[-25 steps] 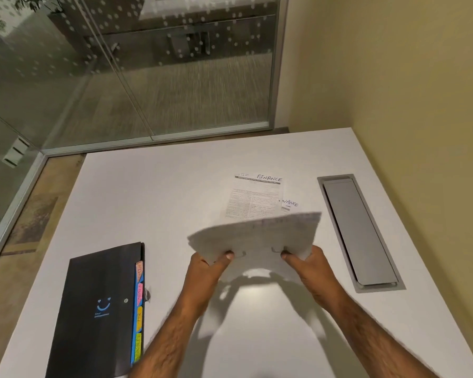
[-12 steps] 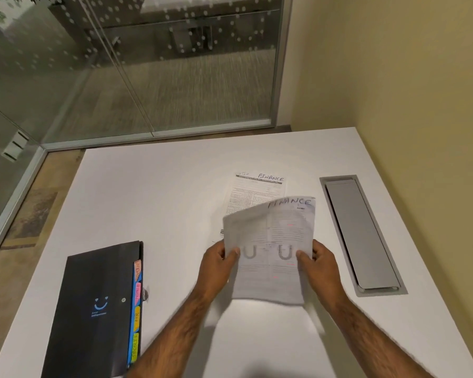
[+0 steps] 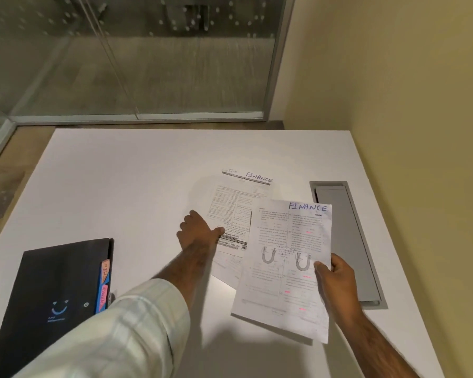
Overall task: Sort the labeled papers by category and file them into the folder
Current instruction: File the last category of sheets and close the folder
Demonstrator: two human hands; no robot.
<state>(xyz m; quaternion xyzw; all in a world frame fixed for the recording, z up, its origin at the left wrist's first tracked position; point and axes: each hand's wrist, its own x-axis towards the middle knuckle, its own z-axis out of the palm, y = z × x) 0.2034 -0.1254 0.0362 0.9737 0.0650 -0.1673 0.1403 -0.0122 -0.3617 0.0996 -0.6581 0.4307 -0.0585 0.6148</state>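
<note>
My right hand (image 3: pixel 335 279) pinches the right edge of a printed sheet (image 3: pixel 284 271) headed FINANCE in blue ink and holds it above the white table (image 3: pixel 137 186). My left hand (image 3: pixel 195 230) reaches forward with its thumb on the left edge of a second FINANCE sheet (image 3: pixel 236 203), which lies flat on the table; another sheet shows partly beneath it. A black folder (image 3: pixel 49 301) with coloured index tabs (image 3: pixel 104 285) lies shut at the near left.
A grey cable hatch (image 3: pixel 347 241) is set into the table at the right, close to a yellow wall (image 3: pixel 407 132). Glass partitions (image 3: pixel 148 55) stand beyond the table's far edge.
My left hand has let go of the held sheet and reached forward to the sheet lying on the table. The right hand alone now holds the sheet, shifted to the right.
</note>
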